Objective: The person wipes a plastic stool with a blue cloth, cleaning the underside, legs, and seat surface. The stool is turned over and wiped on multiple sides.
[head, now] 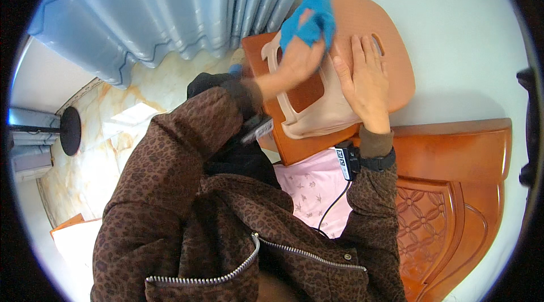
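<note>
A plastic stool with a tan top (355, 17) and a beige leg frame (323, 121) rests on a wooden cabinet (293, 149). Bunched in my left hand (304, 57), a blue cloth (318, 17) lies against the stool near the edge between its top and legs. That hand and cloth are blurred. My right hand (367, 76) lies palm down on the tan top, beside its slotted handle hole, with the thumb spread from the fingers and nothing seen in it. The cloth partly hides my left fingers.
Blue curtains (170, 8) hang at the upper left. Right of the cabinet stands a carved wooden headboard (450, 153) by pink patterned bedding (316, 187). A device with a black cable (335, 204) is on my right wrist. A pale wall (459, 47) rises behind the stool.
</note>
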Demonstrator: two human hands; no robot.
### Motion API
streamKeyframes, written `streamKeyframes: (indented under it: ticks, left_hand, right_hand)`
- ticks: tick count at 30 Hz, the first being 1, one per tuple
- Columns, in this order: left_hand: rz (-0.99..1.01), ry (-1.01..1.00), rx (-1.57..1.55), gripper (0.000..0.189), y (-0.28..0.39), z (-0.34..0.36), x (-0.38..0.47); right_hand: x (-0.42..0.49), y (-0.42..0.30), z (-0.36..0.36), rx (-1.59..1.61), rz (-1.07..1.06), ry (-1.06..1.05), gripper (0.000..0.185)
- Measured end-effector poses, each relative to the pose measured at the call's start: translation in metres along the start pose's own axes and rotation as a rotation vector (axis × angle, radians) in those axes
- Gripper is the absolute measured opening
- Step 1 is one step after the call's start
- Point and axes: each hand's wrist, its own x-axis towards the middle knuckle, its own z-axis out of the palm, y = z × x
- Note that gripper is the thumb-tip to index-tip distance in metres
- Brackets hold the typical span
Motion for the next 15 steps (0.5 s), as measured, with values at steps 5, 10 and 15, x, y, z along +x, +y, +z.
streamKeyframes:
  ticks: [5, 10, 15]
  left_hand:
    - [0.247, -0.006, -0.030, 0.049, 0.024, -0.004, -0.007]
    - [-0.195, -0.032, -0.144, 0.053, -0.031, 0.005, 0.038]
    - [-0.189, -0.174, 0.226, 0.054, -0.150, 0.007, 0.051]
  right_hand:
    - [0.002, -0.002, -0.001, 0.020, -0.009, -0.021, 0.074]
    - [0.001, -0.001, -0.002, -0.020, -0.051, -0.031, 0.081]
    - [0.004, -0.002, 0.001, -0.073, -0.048, -0.031, 0.085]
